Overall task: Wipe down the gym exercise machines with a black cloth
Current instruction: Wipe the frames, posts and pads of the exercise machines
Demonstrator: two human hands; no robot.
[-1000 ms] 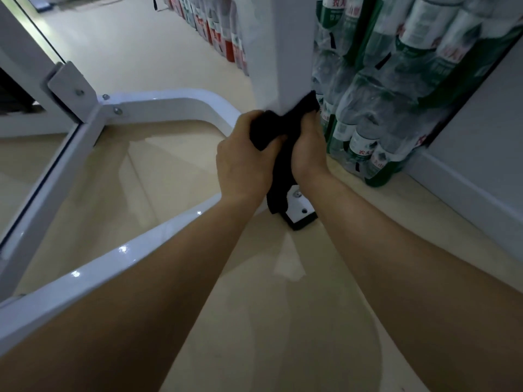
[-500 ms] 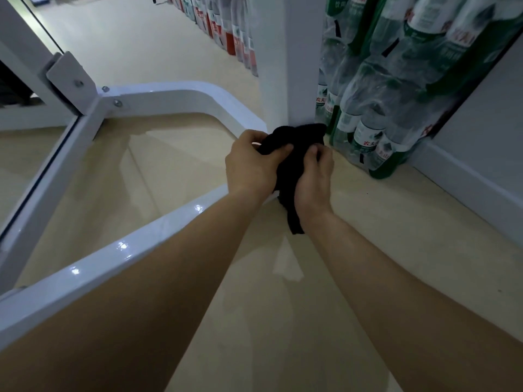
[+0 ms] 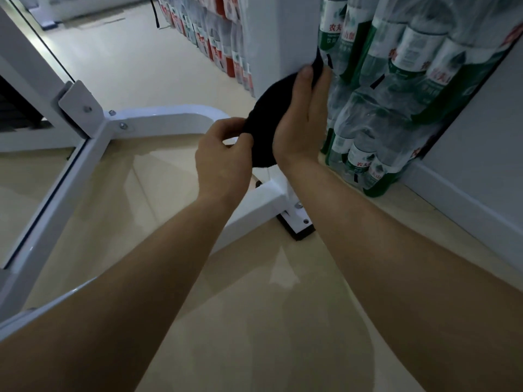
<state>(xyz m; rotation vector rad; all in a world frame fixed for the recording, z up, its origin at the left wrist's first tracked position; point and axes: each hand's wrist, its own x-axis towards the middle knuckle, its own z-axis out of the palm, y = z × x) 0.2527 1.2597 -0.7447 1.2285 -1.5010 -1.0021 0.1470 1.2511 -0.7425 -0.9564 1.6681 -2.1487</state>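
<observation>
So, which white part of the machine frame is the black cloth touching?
The upright post beside the green bottle packs: the right hand presses the black cloth on it. The floor bars lie flat, lower down.

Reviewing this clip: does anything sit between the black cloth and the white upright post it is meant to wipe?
Nothing visible does. The right hand presses the black cloth straight onto the white upright post; the left hand pinches its lower edge. Wrapped water bottles stand close beside the post, not between.
</observation>
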